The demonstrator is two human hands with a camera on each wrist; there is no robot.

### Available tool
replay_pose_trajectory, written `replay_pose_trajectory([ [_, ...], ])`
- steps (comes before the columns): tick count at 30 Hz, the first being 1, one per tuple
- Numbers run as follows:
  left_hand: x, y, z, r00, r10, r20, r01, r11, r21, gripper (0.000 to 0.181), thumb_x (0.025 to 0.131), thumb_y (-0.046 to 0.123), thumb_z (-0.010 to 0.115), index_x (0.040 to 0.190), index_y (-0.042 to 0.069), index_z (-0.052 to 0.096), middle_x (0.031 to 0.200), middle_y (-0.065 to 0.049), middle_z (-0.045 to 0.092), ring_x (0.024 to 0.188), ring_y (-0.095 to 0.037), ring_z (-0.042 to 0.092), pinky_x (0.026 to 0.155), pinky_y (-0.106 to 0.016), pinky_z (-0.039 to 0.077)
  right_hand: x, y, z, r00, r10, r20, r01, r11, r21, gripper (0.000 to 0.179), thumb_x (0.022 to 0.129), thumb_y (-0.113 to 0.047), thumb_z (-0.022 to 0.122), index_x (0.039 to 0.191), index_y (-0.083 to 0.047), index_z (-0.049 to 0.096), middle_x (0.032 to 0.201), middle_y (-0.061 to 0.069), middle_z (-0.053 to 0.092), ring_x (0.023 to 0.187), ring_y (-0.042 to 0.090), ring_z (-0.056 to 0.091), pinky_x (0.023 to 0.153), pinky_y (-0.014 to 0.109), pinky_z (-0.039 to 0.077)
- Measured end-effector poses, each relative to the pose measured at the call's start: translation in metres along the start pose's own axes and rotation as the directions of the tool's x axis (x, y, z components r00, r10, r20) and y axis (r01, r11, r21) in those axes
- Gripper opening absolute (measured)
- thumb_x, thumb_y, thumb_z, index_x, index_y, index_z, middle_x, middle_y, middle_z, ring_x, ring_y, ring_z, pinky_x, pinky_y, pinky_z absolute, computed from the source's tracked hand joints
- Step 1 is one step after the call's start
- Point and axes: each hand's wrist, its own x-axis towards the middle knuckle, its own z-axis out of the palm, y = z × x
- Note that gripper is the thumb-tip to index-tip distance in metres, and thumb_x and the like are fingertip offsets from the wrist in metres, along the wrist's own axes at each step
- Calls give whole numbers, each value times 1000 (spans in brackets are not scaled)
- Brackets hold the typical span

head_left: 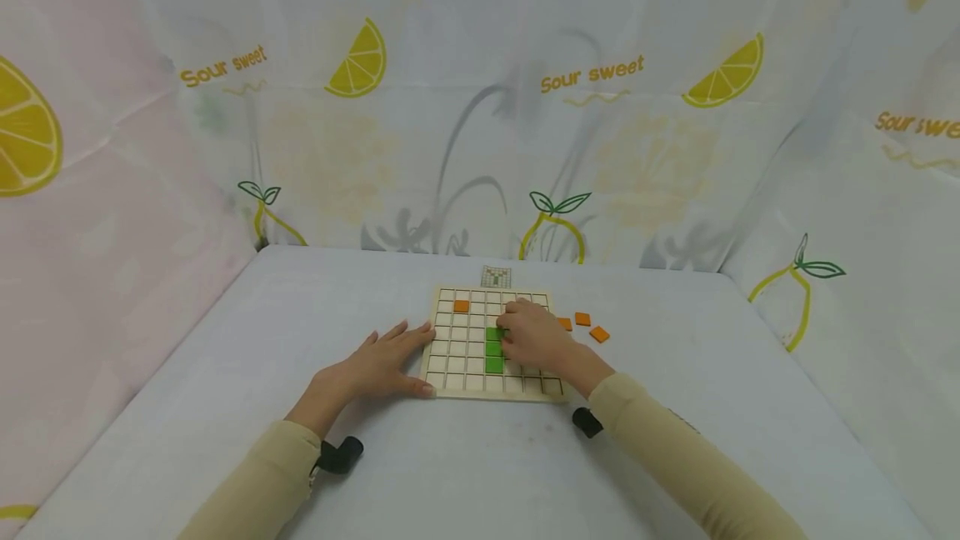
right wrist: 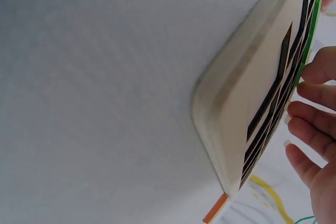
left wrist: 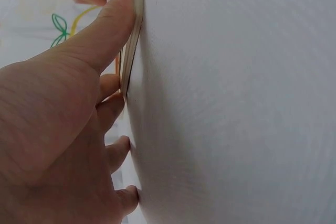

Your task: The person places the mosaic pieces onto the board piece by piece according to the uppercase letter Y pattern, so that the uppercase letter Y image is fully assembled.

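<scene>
A square wooden grid board (head_left: 457,384) lies flat on the table. Green square tiles (head_left: 494,349) form a short column in its cells, and a single orange tile (head_left: 461,307) sits near its upper left. My left hand (head_left: 382,363) rests against the board's left side, fingers spread; in the left wrist view its thumb (left wrist: 97,38) lies on the board's edge. Over the board, my right hand (head_left: 538,335) has bent fingers at the column's top. The right wrist view shows its fingertips (right wrist: 315,69) pinching at the end of the green strip (right wrist: 314,24). My palm hides several cells.
Loose orange tiles (head_left: 582,319) lie to the right of the board, one partly behind my right hand. A small printed pattern card (head_left: 496,277) is just beyond its far edge. White cloth covers the table (head_left: 465,465), and patterned fabric walls (head_left: 480,107) enclose it.
</scene>
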Motion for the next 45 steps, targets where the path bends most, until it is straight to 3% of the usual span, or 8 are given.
replay_pose_trajectory([
  [8,2,-3,3,1000,-7,-3,7,1000,4,97,78,58,76,156,20,33,166,0,24,155,-36,13,120,-69,7,-6,10,1,1000,18,-8,-18,1000,-2,22,88,-9,63,107,-7,74,98,4,69,87,20,60,78,34,53],
  [18,1,-3,1,1000,16,-10,-16,1000,11,97,78,60,75,156,19,34,166,-1,26,155,-37,15,120,-70,9,-12,25,-2,999,-12,-53,11,1000,-16,17,87,-7,65,101,-6,75,95,5,70,87,21,63,78,36,56],
  [32,1,-3,1,1000,27,-9,-27,1000,7,97,78,60,75,155,18,34,165,-2,27,155,-38,15,119,-71,8,-24,42,-6,991,131,16,-132,991,18,19,89,-7,62,104,-9,74,100,3,70,99,22,64,81,37,57],
  [41,1,-3,2,1000,27,-8,-27,1000,-4,97,77,60,75,156,19,34,165,-2,27,155,-38,14,119,-71,7,-31,51,-11,988,155,19,-155,988,0,15,89,-11,67,103,-9,73,91,0,66,83,17,58,74,34,52],
  [45,2,-4,2,1000,23,-9,-23,1000,-3,97,78,60,75,156,19,34,166,-2,26,155,-38,14,119,-71,7,-33,55,-11,987,159,12,-159,987,-1,8,90,-9,66,96,-10,71,82,-2,60,75,14,52,68,31,47],
])
